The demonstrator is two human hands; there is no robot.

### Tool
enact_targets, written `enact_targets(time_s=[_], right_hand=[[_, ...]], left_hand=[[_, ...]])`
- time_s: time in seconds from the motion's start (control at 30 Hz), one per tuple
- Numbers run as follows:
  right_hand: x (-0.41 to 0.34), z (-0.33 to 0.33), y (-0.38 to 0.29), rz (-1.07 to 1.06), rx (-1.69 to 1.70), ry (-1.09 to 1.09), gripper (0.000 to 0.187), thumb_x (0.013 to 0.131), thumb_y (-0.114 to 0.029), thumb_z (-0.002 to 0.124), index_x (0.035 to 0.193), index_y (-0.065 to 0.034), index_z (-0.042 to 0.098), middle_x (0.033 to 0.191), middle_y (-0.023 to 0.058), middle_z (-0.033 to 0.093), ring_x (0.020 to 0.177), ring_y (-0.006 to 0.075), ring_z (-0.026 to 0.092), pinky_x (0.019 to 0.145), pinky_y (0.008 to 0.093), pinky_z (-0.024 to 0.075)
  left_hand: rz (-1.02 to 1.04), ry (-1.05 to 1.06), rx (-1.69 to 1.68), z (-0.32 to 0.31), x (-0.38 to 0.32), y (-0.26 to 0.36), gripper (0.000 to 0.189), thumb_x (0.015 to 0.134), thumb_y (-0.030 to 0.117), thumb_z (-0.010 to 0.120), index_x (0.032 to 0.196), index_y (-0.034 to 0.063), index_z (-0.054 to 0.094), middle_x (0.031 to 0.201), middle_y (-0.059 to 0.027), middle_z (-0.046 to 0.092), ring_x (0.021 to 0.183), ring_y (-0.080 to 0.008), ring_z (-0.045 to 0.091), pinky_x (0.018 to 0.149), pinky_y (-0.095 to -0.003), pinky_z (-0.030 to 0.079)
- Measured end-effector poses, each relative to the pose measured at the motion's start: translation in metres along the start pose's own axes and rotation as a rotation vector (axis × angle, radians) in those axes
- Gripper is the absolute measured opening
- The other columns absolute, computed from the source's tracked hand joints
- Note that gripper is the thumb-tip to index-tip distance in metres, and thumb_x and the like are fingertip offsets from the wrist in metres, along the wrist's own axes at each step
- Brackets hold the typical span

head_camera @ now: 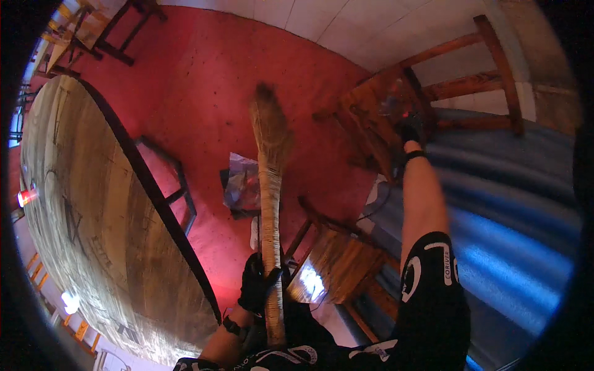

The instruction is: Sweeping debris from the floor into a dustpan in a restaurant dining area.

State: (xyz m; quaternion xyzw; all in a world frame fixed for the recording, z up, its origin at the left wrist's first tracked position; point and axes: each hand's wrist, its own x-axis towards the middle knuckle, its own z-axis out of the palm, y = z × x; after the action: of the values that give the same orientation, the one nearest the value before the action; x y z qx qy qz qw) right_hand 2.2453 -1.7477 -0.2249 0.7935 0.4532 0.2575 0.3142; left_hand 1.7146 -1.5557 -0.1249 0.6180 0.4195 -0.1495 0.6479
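Note:
My left hand (256, 286), in a black glove, grips a straw broom (270, 185) by its wrapped shaft. The broom's bristle end points away from me over the red floor, slightly blurred. My right arm reaches forward to a wooden chair (371, 99). At its seat is my right hand (410, 129), black-gloved and blurred, beside a shiny clear plastic item (393, 99); whether the fingers hold it is unclear. On the floor, partly behind the broom, lies a crumpled clear plastic bag (241, 178) over a dark flat thing, perhaps a dustpan.
A large round wooden table (106, 204) fills the left side. A second wooden chair (341, 264) stands close on my right, light glaring off its seat. Blue draped fabric (501, 222) runs along the right. More wooden furniture (116, 37) stands at the far left, before a tiled wall (320, 21).

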Motion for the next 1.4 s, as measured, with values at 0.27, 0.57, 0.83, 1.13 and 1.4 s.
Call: enact_targets(time_s=[0.27,0.57,0.83,1.13,1.4], right_hand=[[0.009,0.045,-0.033,0.773,0.696,-0.295,0.03,0.073,-0.028,0.049,0.096,-0.0108,0.059,0.107,0.0117,0.052,0.102,0.0311,0.045,0.086,0.041,0.0361],[0.022,0.128,-0.031,0.426,0.335,-0.334,0.05,0.075,-0.03,0.05,0.119,-0.0093,0.038,0.127,0.0127,0.032,0.118,0.0289,0.028,0.097,0.0375,0.0257],[0.002,0.045,-0.029,0.73,0.971,-0.135,0.049,0.077,-0.031,0.049,0.118,-0.0082,0.039,0.126,0.0132,0.033,0.113,0.0317,0.033,0.095,0.0371,0.0268],[-0.077,0.01,-0.033,0.571,0.432,-0.062,0.034,0.081,-0.014,0.047,0.115,-0.0136,0.044,0.092,0.0114,0.054,0.082,0.0262,0.051,0.069,0.0343,0.0433],[-0.085,-0.092,0.015,0.634,1.762,0.177,0.026,0.08,-0.011,0.046,0.104,-0.005,0.052,0.091,0.0081,0.057,0.087,0.021,0.052,0.079,0.0328,0.04]], left_hand=[[0.089,0.015,0.408,0.0,0.001,-0.01,0.052,0.068,0.024,0.062,0.11,0.0047,0.041,0.09,-0.0158,0.047,0.082,-0.0297,0.048,0.069,-0.0392,0.041],[-0.044,-0.026,0.277,0.003,0.007,-0.02,0.071,0.062,0.02,0.066,0.124,0.0105,0.032,0.084,-0.0127,0.045,0.078,-0.0252,0.049,0.063,-0.0368,0.042],[-0.126,0.054,0.273,0.005,0.013,0.024,0.049,0.065,0.018,0.063,0.11,0.0092,0.044,0.076,-0.0094,0.044,0.072,-0.0222,0.048,0.059,-0.0348,0.041],[0.054,0.124,0.342,0.004,0.017,0.032,0.026,0.067,0.017,0.064,0.08,0.0024,0.048,0.073,-0.0095,0.048,0.065,-0.0199,0.048,0.056,-0.0329,0.04],[0.167,0.292,0.176,0.011,-0.009,0.03,0.028,0.071,0.021,0.062,0.068,0.0034,0.04,0.059,-0.0052,0.039,0.054,-0.0156,0.04,0.049,-0.03,0.036]])
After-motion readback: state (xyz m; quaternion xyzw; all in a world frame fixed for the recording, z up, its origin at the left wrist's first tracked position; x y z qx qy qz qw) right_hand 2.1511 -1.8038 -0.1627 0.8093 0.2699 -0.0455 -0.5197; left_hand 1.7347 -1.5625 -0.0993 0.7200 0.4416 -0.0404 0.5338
